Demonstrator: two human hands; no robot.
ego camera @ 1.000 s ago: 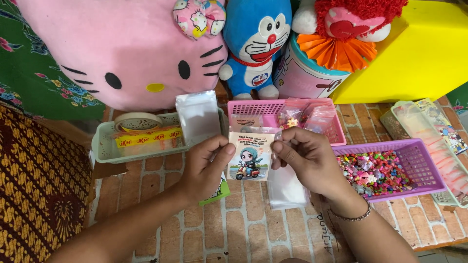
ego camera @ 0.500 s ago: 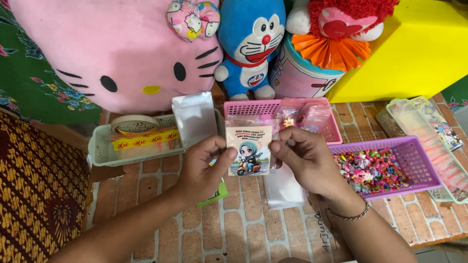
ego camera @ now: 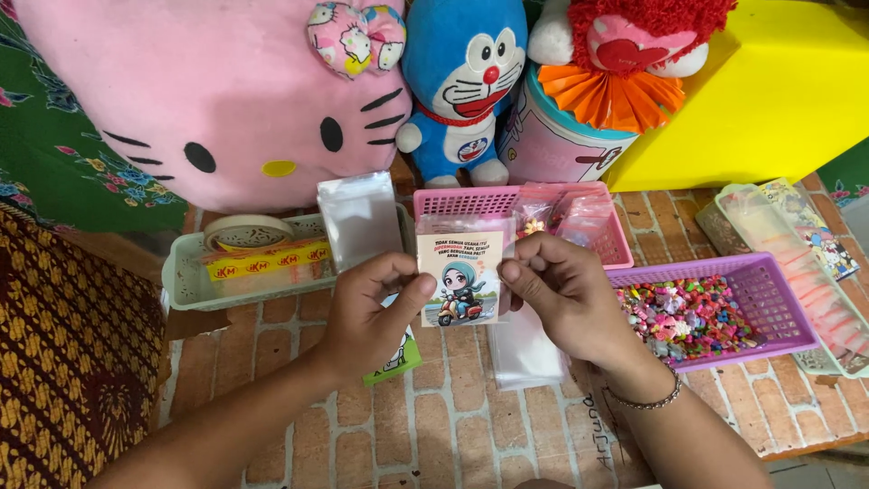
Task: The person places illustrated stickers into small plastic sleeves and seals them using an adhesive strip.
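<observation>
Both hands hold a small clear plastic packet with a cartoon card (ego camera: 460, 276) inside it, upright above the brick-patterned mat. My left hand (ego camera: 371, 308) pinches its left edge and my right hand (ego camera: 566, 294) pinches its right edge, the thumb at the top corner. A few small colourful beads (ego camera: 529, 224) show at the packet's top right. Under the hands lie a green card (ego camera: 394, 360) and a stack of clear bags (ego camera: 525, 349).
A pale green tray (ego camera: 181, 281) holds a tape roll (ego camera: 246, 233) and upright clear bags (ego camera: 360, 217). A pink basket (ego camera: 597, 237) and a purple basket (ego camera: 778, 299) of beads stand to the right. Plush toys (ego camera: 235, 100) and a yellow box (ego camera: 769, 91) line the back.
The packet and both hands stay in nearly the same place. The view has shifted slightly and my fingers have adjusted their pinch on the packet's edges.
</observation>
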